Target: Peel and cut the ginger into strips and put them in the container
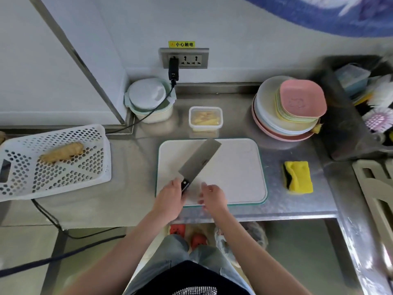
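1. The person stands at a steel counter (131, 179), both bare arms reaching fwd over the near edge.
2. The left hand (170, 198) grips the black handle of the cleaver (200, 162); the fingers are curled round the handle, thumb side up.
3. The cleaver blade lies flat or nearly flat on the white cutting board (238, 171), pointing diagonally to the far right, its tip near the board's far edge.
4. The right hand (212, 195) is over the near edge of the board, just beside the handle. Fingers are relaxed, a little bent, holding nothing that I can see.
5. The container (205, 118), clear plastic w/o lid, stands on the counter just behind the board. Inside are the yellow ginger strips (205, 120).
6. One more ginger piece (61, 153), unpeeled and brownish, lies in the white perforated basket (63, 179) at the left, well apart from the board.
7. A round lidded tub (148, 99) stands in the back corner, under the wall socket (184, 58); a black adapter is plugged in there.
8. At the right back is a stack of plates (285, 116), a pink square one on top.
9. A yellow sponge (297, 176) lies on the counter, right of the board, not touching it.
10. Brushes and a box are in the sink area at far right, blurred.
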